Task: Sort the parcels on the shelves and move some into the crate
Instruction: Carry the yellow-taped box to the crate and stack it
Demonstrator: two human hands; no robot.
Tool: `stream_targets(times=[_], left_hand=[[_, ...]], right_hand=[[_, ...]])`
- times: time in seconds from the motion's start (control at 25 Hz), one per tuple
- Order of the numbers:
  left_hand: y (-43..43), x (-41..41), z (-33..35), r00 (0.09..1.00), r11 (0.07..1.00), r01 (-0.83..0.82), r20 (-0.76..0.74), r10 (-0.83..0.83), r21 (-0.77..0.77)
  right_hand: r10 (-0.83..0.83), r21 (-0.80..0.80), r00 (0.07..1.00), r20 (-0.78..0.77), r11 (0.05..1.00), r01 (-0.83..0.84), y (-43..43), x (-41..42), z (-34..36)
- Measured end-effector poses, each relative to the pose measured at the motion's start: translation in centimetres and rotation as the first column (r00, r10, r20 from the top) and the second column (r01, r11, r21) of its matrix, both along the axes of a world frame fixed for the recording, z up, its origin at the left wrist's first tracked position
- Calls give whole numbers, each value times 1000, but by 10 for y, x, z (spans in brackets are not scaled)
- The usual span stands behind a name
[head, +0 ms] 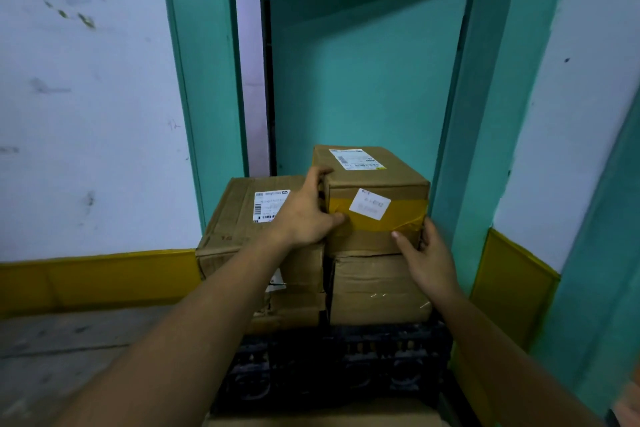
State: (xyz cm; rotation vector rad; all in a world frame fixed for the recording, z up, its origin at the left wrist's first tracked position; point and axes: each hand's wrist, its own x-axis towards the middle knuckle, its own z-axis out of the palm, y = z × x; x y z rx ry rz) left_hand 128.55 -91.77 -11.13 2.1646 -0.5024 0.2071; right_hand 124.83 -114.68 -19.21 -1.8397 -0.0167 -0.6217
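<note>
A small cardboard parcel (375, 180) with yellow tape and white labels sits on top of a stack in the black crate (346, 357). My left hand (306, 215) grips its near left corner, fingers over the top edge and thumb on the front face. My right hand (427, 256) holds its lower right corner, thumb on the front and fingers round the right side. Under it lies a plain brown parcel (377, 288). A larger labelled parcel (242, 218) stands to the left, with another box (294, 308) below it.
A teal door (363, 80) stands half open right behind the stack, between teal door posts (204, 80). White walls with a yellow skirting (97, 281) run left and right. The grey floor (69, 340) shows at the lower left. Another cardboard box top (322, 419) lies at the bottom edge.
</note>
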Motion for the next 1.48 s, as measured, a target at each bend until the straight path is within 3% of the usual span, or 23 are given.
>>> stream_targets(times=[0.24, 0.36, 0.56, 0.64, 0.8, 1.04, 1.24, 1.48], left_hand=[[-4, -12, 10, 999, 995, -29, 35, 26, 92], [-6, -20, 14, 993, 980, -94, 93, 79, 174], [4, -34, 18, 978, 982, -159, 154, 142, 106], [15, -40, 22, 966, 978, -192, 194, 174, 80], [48, -49, 23, 943, 965, -255, 234, 236, 56], [134, -66, 15, 905, 933, -354, 228, 359, -64], [253, -96, 0, 865, 886, -447, 193, 464, -125], [428, -152, -28, 776, 787, -607, 135, 617, -110]], right_hand=[[13, -56, 995, -104, 998, -19, -5, -9, 11], [-8, 2, 996, -92, 1000, 9, -3, -18, 29], [-271, 46, 932, 241, 962, 267, 11, -30, 57], [-287, 66, 904, 318, 958, 281, 25, -36, 66], [24, 79, 974, 225, 996, -43, 73, -47, 73], [384, 2, 920, 81, 923, -386, 177, -66, 79], [528, 38, 849, 28, 848, -528, 297, -68, 80], [594, 162, 804, -27, 797, -583, 464, -77, 62]])
